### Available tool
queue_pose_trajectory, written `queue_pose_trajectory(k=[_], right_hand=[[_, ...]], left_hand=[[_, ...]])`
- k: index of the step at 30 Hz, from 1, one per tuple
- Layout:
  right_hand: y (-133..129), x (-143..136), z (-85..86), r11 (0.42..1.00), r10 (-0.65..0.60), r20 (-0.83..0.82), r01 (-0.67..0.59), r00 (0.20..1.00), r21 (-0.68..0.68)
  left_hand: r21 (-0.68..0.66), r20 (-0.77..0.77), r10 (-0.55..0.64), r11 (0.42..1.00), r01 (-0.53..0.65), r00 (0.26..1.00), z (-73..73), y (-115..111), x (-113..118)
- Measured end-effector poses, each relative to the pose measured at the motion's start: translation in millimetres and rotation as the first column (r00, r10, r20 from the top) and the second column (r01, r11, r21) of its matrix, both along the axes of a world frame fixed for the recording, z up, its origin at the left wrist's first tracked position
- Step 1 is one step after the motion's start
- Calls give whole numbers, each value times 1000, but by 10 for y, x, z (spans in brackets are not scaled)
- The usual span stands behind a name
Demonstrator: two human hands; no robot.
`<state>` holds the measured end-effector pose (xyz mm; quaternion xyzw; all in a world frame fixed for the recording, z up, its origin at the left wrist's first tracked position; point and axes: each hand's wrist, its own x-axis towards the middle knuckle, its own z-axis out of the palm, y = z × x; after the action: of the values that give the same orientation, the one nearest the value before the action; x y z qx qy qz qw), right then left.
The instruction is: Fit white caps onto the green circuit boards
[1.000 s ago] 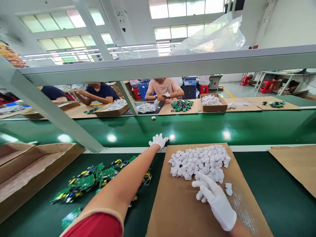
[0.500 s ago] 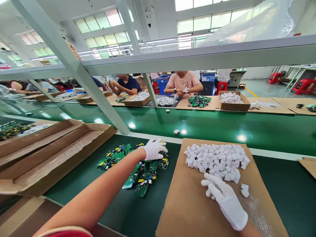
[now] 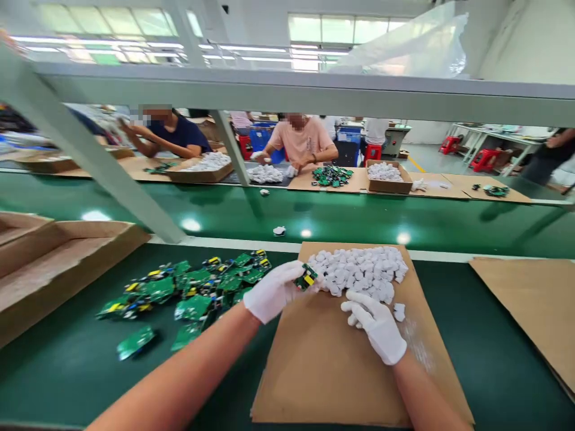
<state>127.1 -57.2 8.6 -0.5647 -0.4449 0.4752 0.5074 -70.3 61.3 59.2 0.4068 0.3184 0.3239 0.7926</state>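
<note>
White gloves cover both hands. A small green circuit board (image 3: 306, 277) with yellow parts is gripped in the fingers of my left hand (image 3: 277, 288), above the left edge of the cardboard sheet (image 3: 323, 371). My right hand (image 3: 374, 325) hovers over the same sheet, fingers apart and holding nothing, just in front of a pile of small white pieces (image 3: 359, 269). One white piece (image 3: 399, 312) lies apart, beyond the right hand's wrist. To the left, a heap of green boards (image 3: 195, 308) spreads over the dark green surface, with a single board (image 3: 136, 342) nearer me.
Cardboard trays (image 3: 67, 263) stand at the left, another cardboard sheet (image 3: 530, 299) at the right. A metal frame (image 3: 287, 96) crosses above. Beyond it runs a green belt (image 3: 224, 209) carrying a small white item (image 3: 279, 231). Two people sit across it.
My left hand has moved right from the board heap to the cardboard sheet, now with a board in its fingers. The view has turned right. My right hand remains near the white pile.
</note>
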Motion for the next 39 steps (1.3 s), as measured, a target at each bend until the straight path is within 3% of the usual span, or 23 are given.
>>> queue_pose_trajectory(k=[2,5,9,11,13,19,23,26,28,32,37,39], right_hand=[[-20,49,39,1000,4,84,-5,996,10],[-115,263,160,998,-36,393,14,919,59],[-261,670,203,976,-190,793,196,580,90],[-297,811,112,963,-188,902,255,388,91],[-308,878,-8,965,-165,944,244,284,95],[-341,738,-125,983,-140,957,152,254,104],[-525,374,-171,997,-56,993,-41,106,61],[-678,217,-238,985,48,996,-168,73,-36],[-719,253,-252,983,78,996,-167,46,-70],[-702,357,-228,996,75,997,41,12,-75],[-689,281,-218,967,169,982,-209,85,-149],[-667,318,-218,985,120,990,-135,72,-110]], left_hand=[[-279,127,-46,957,81,991,-65,-262,276],[-451,227,-120,867,214,966,-165,-526,568],[-378,265,-250,862,339,931,-319,-655,686],[-334,212,-282,879,340,936,-402,-668,671],[-322,173,-294,885,336,940,-473,-663,646],[-352,225,-309,859,373,924,-550,-599,617],[-371,264,-291,850,375,920,-582,-579,609],[-359,282,-296,849,386,913,-612,-575,603],[-351,297,-294,852,390,909,-621,-571,602],[-351,317,-279,853,386,906,-619,-562,604],[-349,331,-273,854,386,903,-618,-562,601],[-343,338,-276,854,391,900,-619,-564,593]])
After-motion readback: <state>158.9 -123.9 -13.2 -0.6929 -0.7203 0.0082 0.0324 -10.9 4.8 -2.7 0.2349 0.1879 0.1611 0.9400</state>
